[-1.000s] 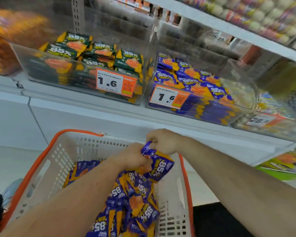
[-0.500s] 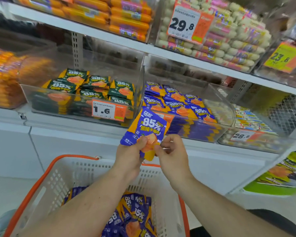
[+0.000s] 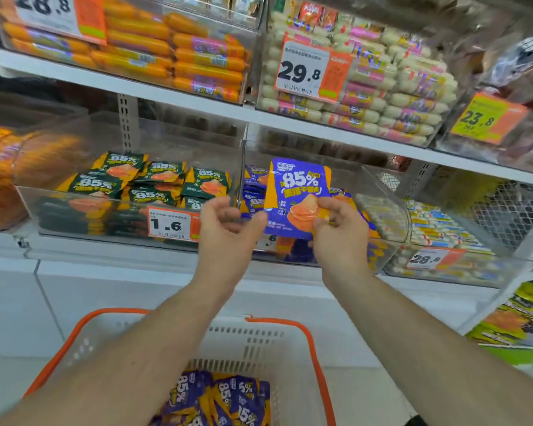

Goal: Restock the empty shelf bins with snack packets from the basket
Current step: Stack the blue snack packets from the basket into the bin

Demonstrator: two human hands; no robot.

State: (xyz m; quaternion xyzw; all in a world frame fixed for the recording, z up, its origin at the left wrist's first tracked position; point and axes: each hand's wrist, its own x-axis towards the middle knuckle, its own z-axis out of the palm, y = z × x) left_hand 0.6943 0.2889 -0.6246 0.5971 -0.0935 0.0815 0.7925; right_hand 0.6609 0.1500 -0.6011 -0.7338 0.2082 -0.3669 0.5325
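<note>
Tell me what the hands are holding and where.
The right hand pinches the purple-and-orange foil snack packet at its lower right edge; the left hand touches its lower left.

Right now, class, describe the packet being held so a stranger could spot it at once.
Find the clear bin of purple packets on the middle shelf. Before it, the right hand pinches one upright purple packet; unlike its neighbours lying flat, it stands raised, "85%" facing out.

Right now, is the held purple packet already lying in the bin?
No. The purple packet is upright in front of the clear bin, pinched by the right hand.
</note>
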